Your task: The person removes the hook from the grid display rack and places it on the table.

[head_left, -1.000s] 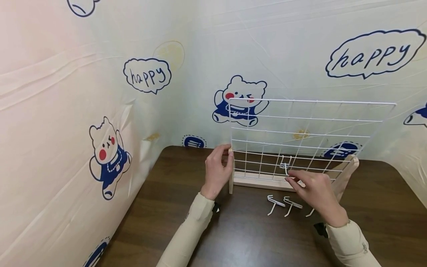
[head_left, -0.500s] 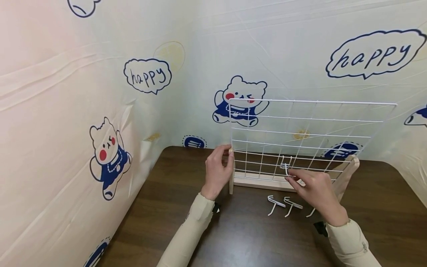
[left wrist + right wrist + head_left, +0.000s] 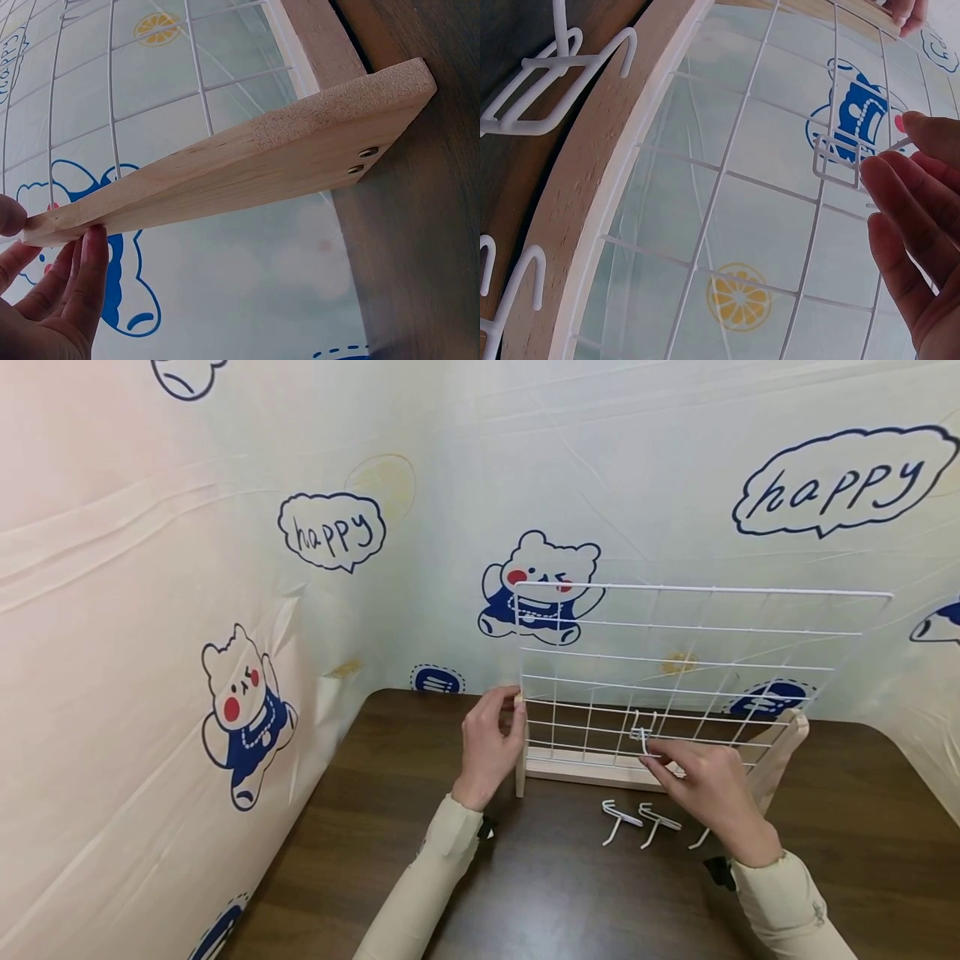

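A white wire grid panel stands in a pale wooden stand. My left hand pinches the top end of the stand's left upright, the thumb on one side and the fingers on the other, as the left wrist view shows. A white wire hook is at the lower middle of the grid, its prong between the thumb and fingers of my right hand. In the right wrist view, the hook's rectangular back lies against the grid wires; whether its ends are hooked over one is unclear.
Two loose white hooks lie on the dark wooden table in front of the stand. A third hook shows partly behind my right hand. The stand's right upright is beside my right wrist. A printed cloth hangs behind.
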Demonstrator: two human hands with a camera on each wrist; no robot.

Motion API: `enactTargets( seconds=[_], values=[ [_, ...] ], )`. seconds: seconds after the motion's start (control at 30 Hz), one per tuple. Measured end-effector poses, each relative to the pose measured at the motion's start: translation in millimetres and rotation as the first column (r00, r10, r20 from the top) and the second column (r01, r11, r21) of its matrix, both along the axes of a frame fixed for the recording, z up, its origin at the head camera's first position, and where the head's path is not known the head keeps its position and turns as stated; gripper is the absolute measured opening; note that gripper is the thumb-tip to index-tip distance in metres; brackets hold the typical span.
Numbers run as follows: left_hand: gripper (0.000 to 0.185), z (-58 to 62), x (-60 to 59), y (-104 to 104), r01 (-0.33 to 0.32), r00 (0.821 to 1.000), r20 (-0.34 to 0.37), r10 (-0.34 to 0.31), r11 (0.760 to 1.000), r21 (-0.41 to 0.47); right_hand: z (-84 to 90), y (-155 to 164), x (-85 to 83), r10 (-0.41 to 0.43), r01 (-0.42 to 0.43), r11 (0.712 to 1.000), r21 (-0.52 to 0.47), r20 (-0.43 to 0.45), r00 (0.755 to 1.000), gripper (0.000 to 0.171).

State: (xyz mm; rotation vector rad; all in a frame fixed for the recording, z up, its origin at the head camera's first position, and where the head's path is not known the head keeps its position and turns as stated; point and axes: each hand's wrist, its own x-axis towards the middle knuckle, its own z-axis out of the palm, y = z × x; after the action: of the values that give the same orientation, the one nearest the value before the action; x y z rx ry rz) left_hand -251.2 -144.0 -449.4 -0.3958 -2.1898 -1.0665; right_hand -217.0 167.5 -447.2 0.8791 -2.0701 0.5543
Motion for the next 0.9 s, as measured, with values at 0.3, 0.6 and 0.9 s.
enactTargets(
  seconds=[0.3, 0.6, 0.9],
  values=[
    [0.021, -0.4, 0.0, -0.2, 0.007, 1.000, 0.010, -0.007, 1.000, 0.005, -1.2, -3.3, 0.3, 0.006, -0.005, 1.000, 0.020, -0.026, 1.000, 0.050],
    [0.021, 0.4, -0.1, -0.1, -0.002, 1.000, 0.015, 0.002, 1.000, -0.004, -2.7, -3.9, -2.0, 0.011, -0.011, 1.000, 0.017, -0.041, 0.999, 0.047],
    [0.022, 1.6, -0.7, -0.1, -0.005, 1.000, 0.020, 0.005, 1.000, -0.003, -2.5, -3.2, -2.6, 0.014, -0.013, 1.000, 0.028, -0.038, 0.999, 0.034]
  ],
)
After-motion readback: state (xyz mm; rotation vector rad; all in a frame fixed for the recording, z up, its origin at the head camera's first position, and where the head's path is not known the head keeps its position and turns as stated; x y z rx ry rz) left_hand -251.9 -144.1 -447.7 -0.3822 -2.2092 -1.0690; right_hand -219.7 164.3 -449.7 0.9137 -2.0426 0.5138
